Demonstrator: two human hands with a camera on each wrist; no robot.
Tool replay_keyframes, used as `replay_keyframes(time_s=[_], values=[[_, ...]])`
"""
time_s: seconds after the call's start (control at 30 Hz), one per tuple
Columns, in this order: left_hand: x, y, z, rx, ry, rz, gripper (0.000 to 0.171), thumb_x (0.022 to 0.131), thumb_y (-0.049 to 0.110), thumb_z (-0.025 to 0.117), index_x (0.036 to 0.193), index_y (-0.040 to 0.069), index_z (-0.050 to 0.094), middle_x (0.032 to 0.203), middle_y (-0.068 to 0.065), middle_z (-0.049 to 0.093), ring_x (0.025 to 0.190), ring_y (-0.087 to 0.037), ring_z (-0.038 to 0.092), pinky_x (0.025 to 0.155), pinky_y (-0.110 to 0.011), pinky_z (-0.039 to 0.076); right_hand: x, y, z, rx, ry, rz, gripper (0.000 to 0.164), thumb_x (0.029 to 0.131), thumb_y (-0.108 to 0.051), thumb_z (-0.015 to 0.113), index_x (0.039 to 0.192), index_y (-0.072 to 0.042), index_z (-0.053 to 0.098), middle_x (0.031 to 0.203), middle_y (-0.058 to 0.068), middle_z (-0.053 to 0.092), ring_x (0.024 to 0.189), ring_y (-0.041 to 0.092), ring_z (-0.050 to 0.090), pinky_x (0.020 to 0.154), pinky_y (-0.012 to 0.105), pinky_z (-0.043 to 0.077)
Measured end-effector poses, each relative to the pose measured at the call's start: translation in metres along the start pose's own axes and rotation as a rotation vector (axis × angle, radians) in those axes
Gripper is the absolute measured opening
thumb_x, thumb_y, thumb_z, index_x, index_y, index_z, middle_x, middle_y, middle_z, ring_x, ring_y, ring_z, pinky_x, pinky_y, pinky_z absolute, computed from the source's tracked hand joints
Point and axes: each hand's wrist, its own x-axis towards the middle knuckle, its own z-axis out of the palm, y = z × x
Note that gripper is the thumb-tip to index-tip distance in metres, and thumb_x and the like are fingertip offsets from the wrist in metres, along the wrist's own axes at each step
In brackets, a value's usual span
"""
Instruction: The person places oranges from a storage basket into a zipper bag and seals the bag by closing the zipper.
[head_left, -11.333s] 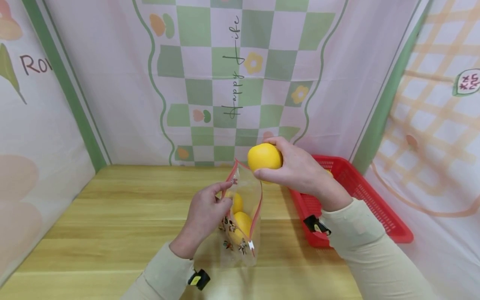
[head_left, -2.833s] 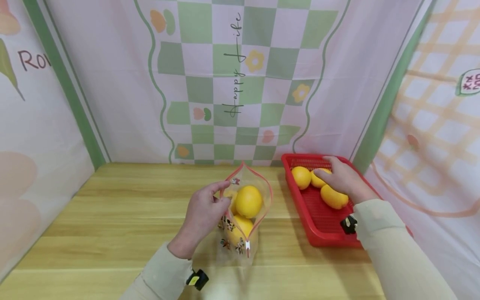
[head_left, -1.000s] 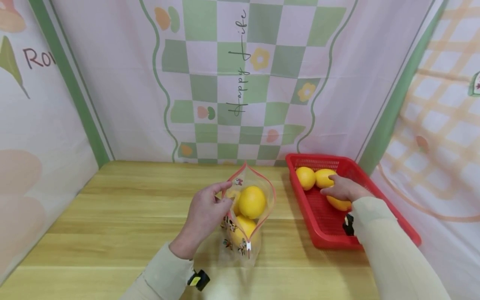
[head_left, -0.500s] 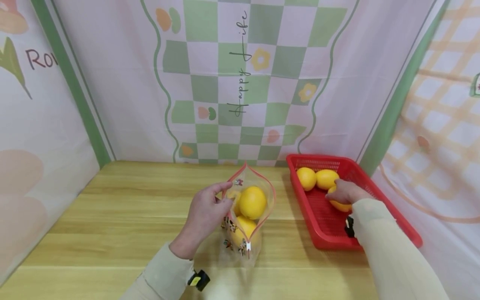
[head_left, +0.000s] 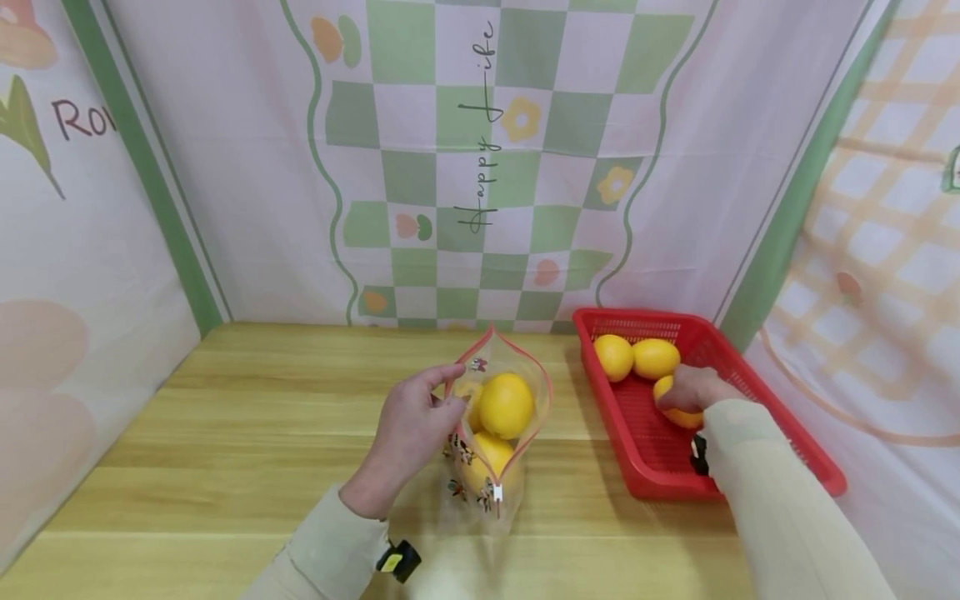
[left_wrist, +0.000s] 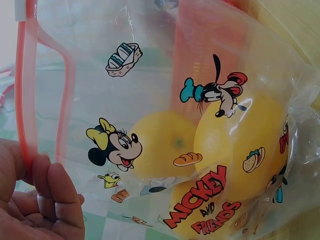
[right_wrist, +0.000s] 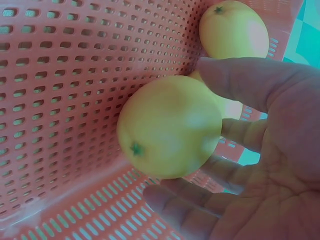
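Note:
My left hand (head_left: 416,429) pinches the red-edged rim of a clear zip bag (head_left: 517,500) printed with cartoon figures. The bag stands with its mouth spread, and several yellow oranges lie inside, the top orange (head_left: 507,406) in plain sight. In the left wrist view, thumb and fingers of the left hand (left_wrist: 42,200) meet at the red zip strip. Over at the red basket (head_left: 648,482), my right hand (head_left: 697,388) reaches round the nearest orange (head_left: 678,416). In the right wrist view its fingers spread about that orange (right_wrist: 170,127), with the thumb apart from it.
Two more oranges, a left one (head_left: 613,358) and a right one (head_left: 656,358), sit at the basket's far end. The wooden table (head_left: 247,450) carries bag and basket. A patterned curtain (head_left: 457,167) hangs behind the table.
Since the oldest frame, the orange once held over the bag has gone into it. The right hand has moved to the basket and lowered onto the nearest orange. The left hand keeps its place.

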Motion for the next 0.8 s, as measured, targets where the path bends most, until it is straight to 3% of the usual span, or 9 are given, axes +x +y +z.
replay_keyframes(time_s=[0.27,0.43,0.53,0.67,0.8], values=[[0.000,0.000,0.000,0.000,-0.001,0.000,0.046,0.092,0.011,0.061,0.137,0.013,0.070,0.049,0.006,0.039,0.039,-0.013,0.029,0.039,-0.022,0.026,-0.001,0.001,0.001,0.033,-0.049,-0.005,0.100,0.094,-0.025,0.072,0.161,0.008,0.006,0.150,0.039,0.025,0.130,0.054,0.029,0.112,0.073,0.033],[-0.001,0.000,0.000,0.002,0.001,-0.003,0.046,0.092,0.011,0.061,0.137,0.013,0.070,0.049,0.005,0.039,0.039,-0.013,0.030,0.039,-0.022,0.026,0.000,0.001,0.004,0.029,-0.062,-0.014,0.100,0.092,-0.028,0.075,0.163,0.003,0.011,0.149,0.038,0.027,0.130,0.055,0.029,0.110,0.073,0.035],[-0.001,0.000,0.000,0.003,0.003,-0.002,0.045,0.092,0.011,0.061,0.137,0.013,0.070,0.049,0.005,0.039,0.039,-0.013,0.030,0.039,-0.022,0.026,-0.001,-0.001,0.005,0.043,-0.069,0.008,0.105,0.090,-0.032,0.078,0.165,-0.002,0.011,0.151,0.037,0.025,0.130,0.056,0.030,0.105,0.070,0.043],[0.000,0.000,0.000,0.004,0.004,0.000,0.045,0.092,0.011,0.061,0.136,0.012,0.070,0.050,0.005,0.040,0.040,-0.013,0.030,0.039,-0.022,0.027,-0.012,-0.007,0.006,0.142,-0.075,0.080,0.113,0.087,-0.035,0.081,0.168,-0.014,0.005,0.155,0.035,0.018,0.130,0.057,0.027,0.095,0.062,0.054],[0.000,0.000,0.000,0.000,0.002,0.000,0.045,0.092,0.012,0.061,0.137,0.012,0.070,0.050,0.005,0.040,0.040,-0.013,0.030,0.039,-0.021,0.026,-0.013,-0.006,0.007,0.145,-0.092,0.067,0.113,0.087,-0.036,0.081,0.168,-0.016,0.004,0.154,0.035,0.018,0.130,0.057,0.028,0.096,0.062,0.054]])
